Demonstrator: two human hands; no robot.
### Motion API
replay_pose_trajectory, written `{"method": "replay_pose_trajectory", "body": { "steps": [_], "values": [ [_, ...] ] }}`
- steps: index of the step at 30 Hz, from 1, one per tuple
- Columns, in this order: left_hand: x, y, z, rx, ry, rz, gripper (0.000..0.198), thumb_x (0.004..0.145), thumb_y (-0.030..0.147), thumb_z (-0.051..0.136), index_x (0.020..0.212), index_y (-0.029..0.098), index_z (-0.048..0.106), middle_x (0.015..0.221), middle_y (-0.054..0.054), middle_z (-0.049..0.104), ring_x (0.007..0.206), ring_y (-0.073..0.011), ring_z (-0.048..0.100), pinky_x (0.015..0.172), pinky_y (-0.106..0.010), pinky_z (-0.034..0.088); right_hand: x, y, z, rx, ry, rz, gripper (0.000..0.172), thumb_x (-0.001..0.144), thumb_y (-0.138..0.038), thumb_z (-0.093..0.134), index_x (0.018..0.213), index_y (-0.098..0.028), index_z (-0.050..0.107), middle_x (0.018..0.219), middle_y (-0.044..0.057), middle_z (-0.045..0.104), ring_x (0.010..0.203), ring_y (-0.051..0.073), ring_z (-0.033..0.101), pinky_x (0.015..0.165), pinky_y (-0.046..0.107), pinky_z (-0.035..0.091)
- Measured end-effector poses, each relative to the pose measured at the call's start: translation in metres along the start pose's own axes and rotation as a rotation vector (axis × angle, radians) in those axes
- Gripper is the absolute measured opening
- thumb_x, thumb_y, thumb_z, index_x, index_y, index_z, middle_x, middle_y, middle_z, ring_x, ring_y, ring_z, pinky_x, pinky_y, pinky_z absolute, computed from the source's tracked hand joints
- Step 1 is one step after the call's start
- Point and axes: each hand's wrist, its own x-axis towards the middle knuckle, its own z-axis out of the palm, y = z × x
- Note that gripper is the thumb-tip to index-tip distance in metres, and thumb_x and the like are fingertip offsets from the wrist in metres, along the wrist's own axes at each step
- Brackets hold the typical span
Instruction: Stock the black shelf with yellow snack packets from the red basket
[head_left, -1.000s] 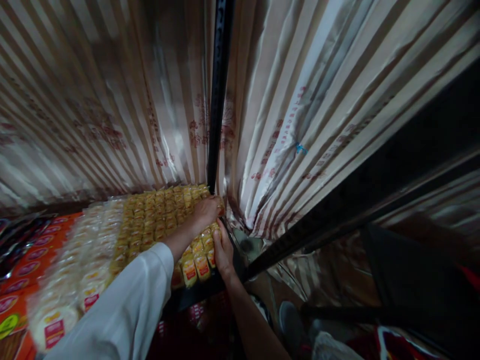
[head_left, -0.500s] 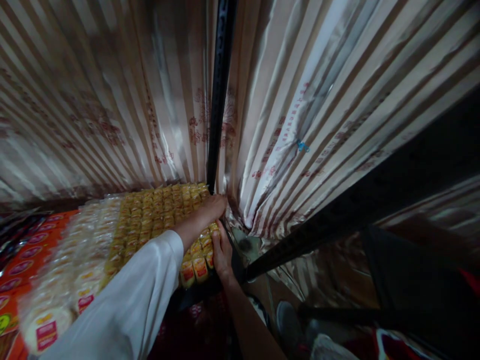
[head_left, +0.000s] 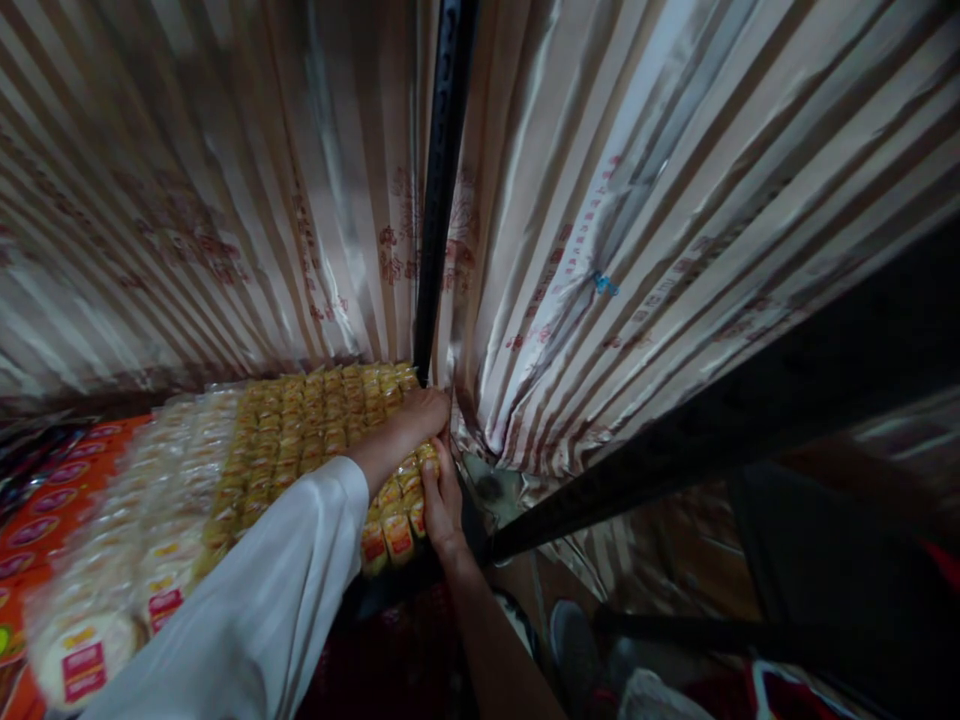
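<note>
Rows of small yellow wrapped packets cover the right end of a dark shelf. My left hand, below a white sleeve, reaches across to the far right corner of the rows, its fingers bent down and mostly hidden. Just nearer, my right hand lies along the right edge of the rows, fingers extended and touching the end packets. Whether a packet is gripped between the hands cannot be made out.
Clear-wrapped round white items and orange packaging lie left of the packets. Behind stands a black post before striped curtains. A dark bar crosses the right side; a shoe shows below.
The view has shifted slightly. Both hands remain at the right end of the packets, with hardly any movement; the left wrist sits a little lower.
</note>
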Motion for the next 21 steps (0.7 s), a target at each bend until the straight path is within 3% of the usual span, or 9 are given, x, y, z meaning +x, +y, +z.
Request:
{"method": "replay_pose_trajectory", "body": {
  "steps": [6, 10, 15, 21],
  "values": [
    [-0.005, 0.002, -0.002, 0.078, 0.029, 0.009, 0.036, 0.082, 0.018, 0.048, 0.118, 0.017, 0.054, 0.105, -0.014, 0.064, 0.099, -0.0258, 0.061, 0.078, -0.033, 0.048, 0.006, -0.003, -0.008, 0.147, -0.106, 0.141, 0.056, 0.087, -0.055, 0.037, 0.134, -0.024, 0.042, 0.138, 0.005, 0.045, 0.13, 0.021, 0.036, 0.11, 0.039, 0.027],
    [-0.005, 0.007, -0.002, 0.1, 0.021, 0.004, 0.032, 0.085, 0.017, 0.044, 0.115, 0.015, 0.057, 0.103, -0.015, 0.064, 0.099, -0.0257, 0.061, 0.078, -0.033, 0.048, 0.01, -0.005, -0.014, 0.18, -0.144, 0.18, 0.057, 0.087, -0.057, 0.036, 0.133, -0.024, 0.043, 0.135, 0.005, 0.048, 0.126, 0.021, 0.042, 0.107, 0.038, 0.031],
    [-0.003, 0.011, 0.002, 0.1, 0.006, -0.04, 0.028, 0.086, 0.01, 0.039, 0.099, 0.011, 0.064, 0.092, -0.015, 0.067, 0.093, -0.0222, 0.063, 0.075, -0.03, 0.049, 0.019, -0.011, -0.016, 0.171, -0.142, 0.119, 0.053, 0.087, -0.055, 0.038, 0.13, -0.024, 0.047, 0.115, 0.005, 0.064, 0.117, 0.021, 0.051, 0.101, 0.038, 0.038],
    [-0.006, 0.009, 0.002, 0.089, 0.021, -0.033, 0.026, 0.084, 0.009, 0.042, 0.095, 0.01, 0.065, 0.095, -0.015, 0.066, 0.093, -0.0213, 0.063, 0.076, -0.028, 0.049, 0.02, -0.008, -0.014, 0.184, -0.172, 0.159, 0.057, 0.086, -0.059, 0.036, 0.132, -0.025, 0.043, 0.121, 0.005, 0.06, 0.115, 0.021, 0.052, 0.098, 0.036, 0.04]
  ]
}}
